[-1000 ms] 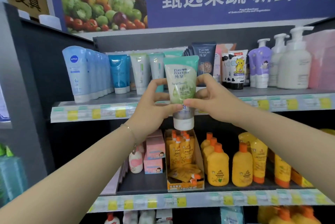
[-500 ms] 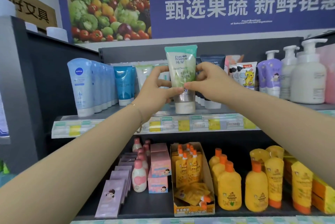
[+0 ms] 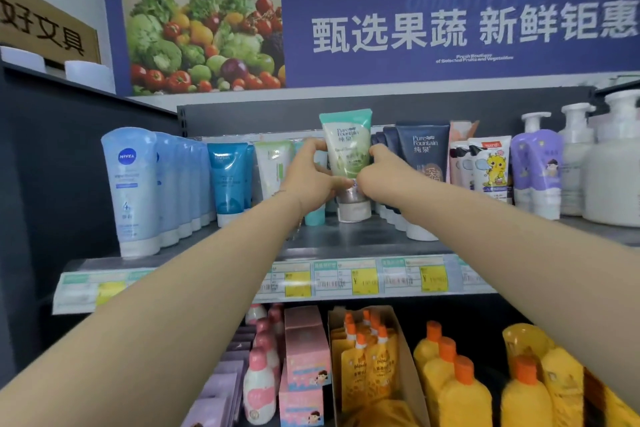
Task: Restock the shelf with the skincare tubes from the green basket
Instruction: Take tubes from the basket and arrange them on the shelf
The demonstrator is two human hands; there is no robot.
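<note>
The green skincare tube [image 3: 347,149] is held upright, cap downward, over the upper shelf [image 3: 346,236], well back from the front edge. Its white cap is at the level of the shelf board; whether it actually touches cannot be told.

The tube is pinched from both sides. The left grip [image 3: 311,181] is curled round the tube's left edge, with fingers at the upper body and the thumb near the cap. The right grip [image 3: 384,177] is closed on the right edge at the lower body.

The slot is bounded closely. A row of dark blue tubes [image 3: 424,163] stands just beside the right grip. A teal tube [image 3: 315,217] stands just behind the left grip and is mostly hidden by it. Further left, a white-and-green tube [image 3: 273,163], a blue tube [image 3: 227,177] and a row of pale blue Nivea tubes [image 3: 130,184] are lined up. To the right, cartoon-printed tubes [image 3: 491,167], purple bottles [image 3: 540,170] and white pump bottles [image 3: 613,163] are ranged.

A strip of price labels [image 3: 363,276] is fixed along the shelf front. On the shelf below, yellow bottles [image 3: 460,392], orange-capped pouches [image 3: 367,357] and pink boxes [image 3: 304,340] are stocked.
</note>
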